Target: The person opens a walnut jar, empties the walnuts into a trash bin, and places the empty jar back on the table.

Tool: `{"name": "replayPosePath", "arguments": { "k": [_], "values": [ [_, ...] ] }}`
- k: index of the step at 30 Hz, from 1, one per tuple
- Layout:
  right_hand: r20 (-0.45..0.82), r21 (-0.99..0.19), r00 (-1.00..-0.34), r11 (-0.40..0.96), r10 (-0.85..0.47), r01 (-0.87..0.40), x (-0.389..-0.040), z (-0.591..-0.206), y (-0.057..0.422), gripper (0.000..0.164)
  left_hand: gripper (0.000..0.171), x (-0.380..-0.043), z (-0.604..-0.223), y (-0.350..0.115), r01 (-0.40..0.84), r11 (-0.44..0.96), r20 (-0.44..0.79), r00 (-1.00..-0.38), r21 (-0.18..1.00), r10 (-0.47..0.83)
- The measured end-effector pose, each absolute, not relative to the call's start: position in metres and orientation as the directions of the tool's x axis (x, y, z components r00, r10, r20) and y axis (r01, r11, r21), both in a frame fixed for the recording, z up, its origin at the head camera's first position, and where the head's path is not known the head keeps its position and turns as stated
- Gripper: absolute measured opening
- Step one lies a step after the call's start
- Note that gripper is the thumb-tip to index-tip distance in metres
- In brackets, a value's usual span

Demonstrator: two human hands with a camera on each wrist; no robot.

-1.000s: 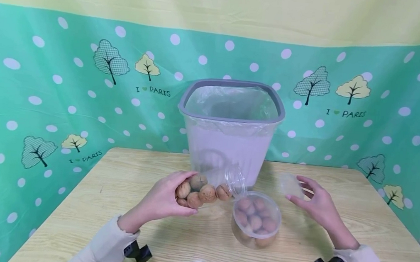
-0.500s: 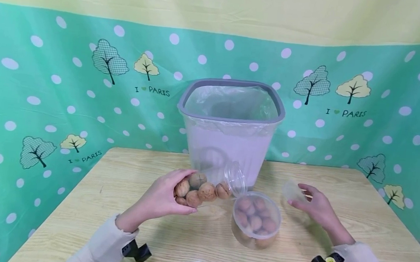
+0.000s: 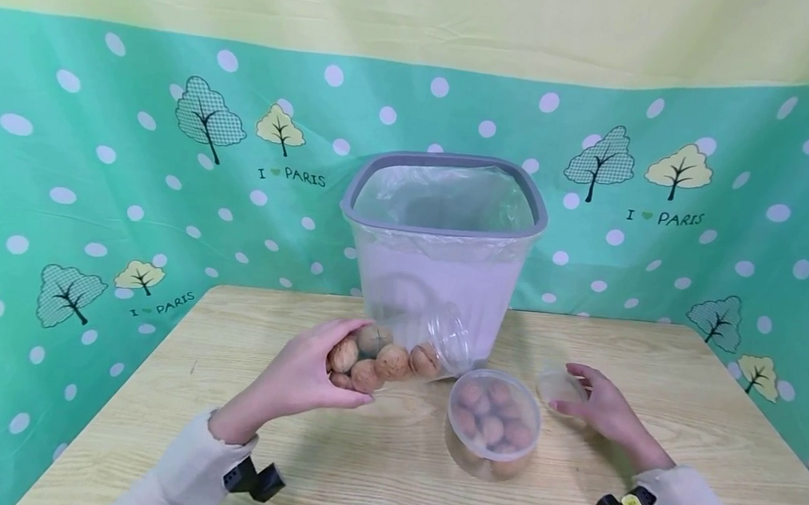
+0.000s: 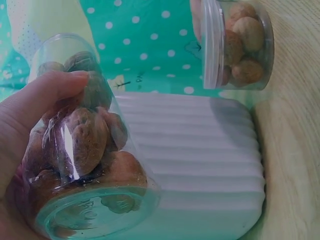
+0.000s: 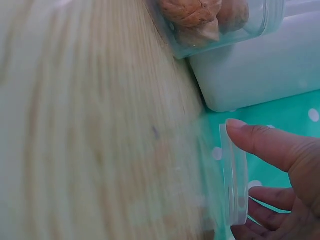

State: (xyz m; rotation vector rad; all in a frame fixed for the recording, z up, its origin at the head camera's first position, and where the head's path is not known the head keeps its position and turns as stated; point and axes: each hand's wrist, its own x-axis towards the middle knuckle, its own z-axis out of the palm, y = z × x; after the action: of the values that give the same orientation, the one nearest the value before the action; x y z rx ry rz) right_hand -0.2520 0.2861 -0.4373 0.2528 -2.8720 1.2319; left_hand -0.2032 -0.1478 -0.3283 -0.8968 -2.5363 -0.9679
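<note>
My left hand [image 3: 306, 368] grips a clear plastic jar [image 3: 449, 338] tilted onto its side, its lidless mouth pointing right. Several walnuts [image 3: 392, 361] sit inside, one of them near the neck. In the left wrist view the thumb lies across the jar wall [image 4: 117, 165], above the round base. Beside the jar's mouth stands a round clear tub [image 3: 494, 415] full of walnuts under a translucent lid. Further right, my right hand [image 3: 601, 404] holds a loose translucent lid [image 3: 560, 386] by its edge, low over the table. Its thumb [image 5: 245, 131] presses the lid's rim in the right wrist view.
Behind the jar and tub stands a tall white bin [image 3: 438, 279] with a grey rim and a clear bag lining. A wood-grain table [image 3: 385, 475] carries everything. Patterned green and yellow cloth [image 3: 163, 207] hangs at the back and both sides.
The right hand has lowered the loose lid, which now lies flatter and closer to the table. The left hand has drawn the jar slightly left; the walnut tub has stayed put.
</note>
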Motion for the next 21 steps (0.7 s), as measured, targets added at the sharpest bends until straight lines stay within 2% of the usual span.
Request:
{"name": "replayPosePath", "arguments": {
  "k": [15,21],
  "values": [
    [0.053,-0.731,-0.985,0.667,-0.162,-0.149,-0.250,-0.441,0.286,0.082,0.080,-0.199,-0.304,-0.161,0.671,0.569,0.511,-0.738,0.477,0.441],
    [0.033,-0.724,-0.988,0.678,-0.154,-0.130,-0.250,-0.439,0.285,0.083,0.075,-0.196,-0.293,-0.168,0.678,0.530,0.524,-0.733,0.509,0.434]
  ]
}}
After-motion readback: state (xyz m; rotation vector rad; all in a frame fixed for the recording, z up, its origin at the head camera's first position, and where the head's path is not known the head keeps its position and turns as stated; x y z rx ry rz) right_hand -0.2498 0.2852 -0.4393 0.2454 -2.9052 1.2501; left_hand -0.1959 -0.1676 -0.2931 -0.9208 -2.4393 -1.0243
